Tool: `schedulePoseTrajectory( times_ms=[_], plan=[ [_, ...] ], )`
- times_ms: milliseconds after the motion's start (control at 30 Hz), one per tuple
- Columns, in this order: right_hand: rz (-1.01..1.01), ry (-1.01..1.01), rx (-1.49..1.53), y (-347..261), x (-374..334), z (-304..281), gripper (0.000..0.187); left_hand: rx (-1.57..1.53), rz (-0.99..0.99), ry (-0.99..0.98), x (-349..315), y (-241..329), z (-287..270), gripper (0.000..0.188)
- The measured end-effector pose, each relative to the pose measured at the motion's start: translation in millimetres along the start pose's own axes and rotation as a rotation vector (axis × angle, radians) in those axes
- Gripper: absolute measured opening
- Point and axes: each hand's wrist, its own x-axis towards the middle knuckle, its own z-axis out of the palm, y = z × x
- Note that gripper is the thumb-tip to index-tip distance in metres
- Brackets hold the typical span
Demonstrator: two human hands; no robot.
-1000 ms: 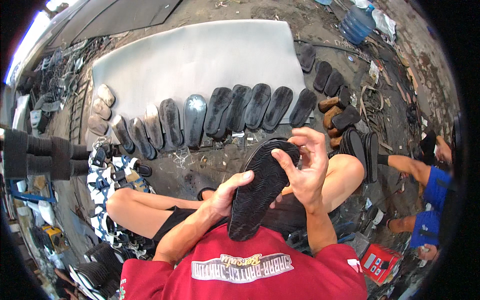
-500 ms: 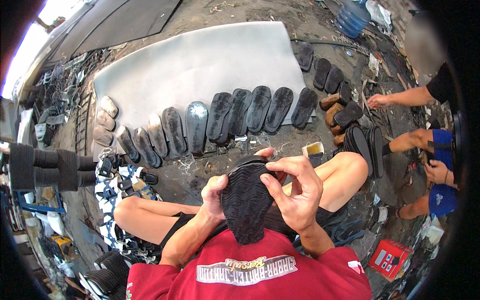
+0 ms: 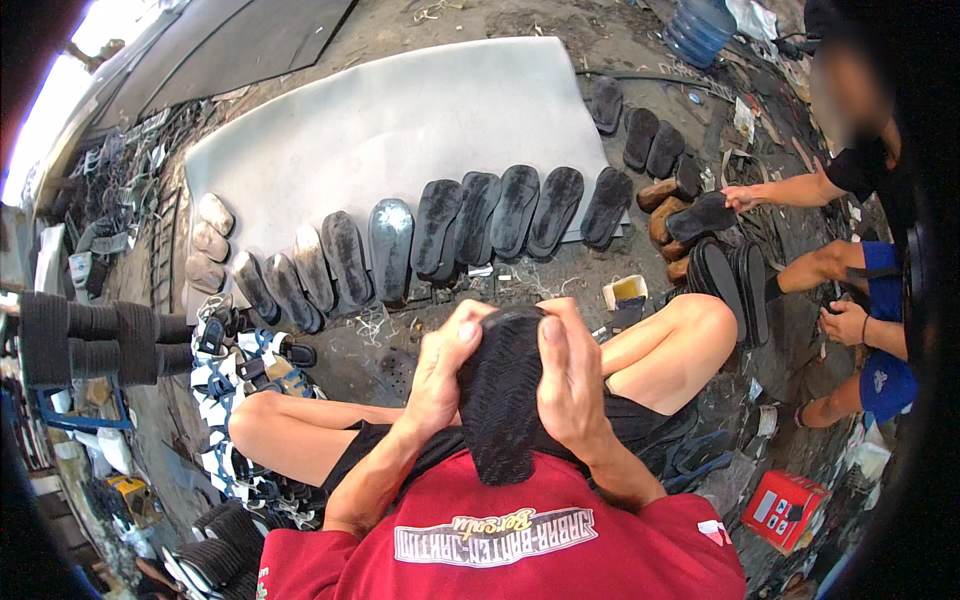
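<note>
Between my hands, in front of my chest, is a black shoe sole (image 3: 503, 400) with a wavy tread facing up. My left hand (image 3: 446, 365) grips its left edge, thumb lying along the upper side. On the opposite edge my right hand (image 3: 570, 372) is closed in the same way, its thumb near the top end. The fingers underneath are hidden by the sole. Beyond my hands a row of dark soles (image 3: 519, 212) stretches along the near edge of a pale sheet (image 3: 390, 120).
Sandals with blue and white straps (image 3: 225, 380) lie by my left knee. Rolled black strips (image 3: 100, 338) stand farther left. At the right a co-worker's hand (image 3: 740, 198) touches a dark sole (image 3: 702, 217) on brown wooden lasts (image 3: 664, 217). A red box (image 3: 783, 512) sits at the lower right.
My right hand has gone from pinching the sole's upper edge to gripping its right side. The sole has shifted slightly right and straightened. The co-worker's hand has reached the dark sole.
</note>
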Motion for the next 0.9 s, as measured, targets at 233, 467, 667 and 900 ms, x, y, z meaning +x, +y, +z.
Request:
schedulePoseTrajectory(
  times_ms=[233,467,667,900],
  plan=[
    [-0.301,0.147,-0.192,27,35,36,0.040,1.007,0.598,0.333,35,33,26,0.047],
    [-0.121,0.177,-0.002,45,59,62,0.043,0.959,0.809,0.502,72,-13,-3,0.039],
    [-0.234,0.212,-0.122,76,51,66,0.048,0.953,0.620,0.495,71,-16,7,0.050],
    [-0.070,0.199,-0.090,82,75,65,0.066,0.774,0.472,0.476,85,-28,-4,0.057]
  ],
)
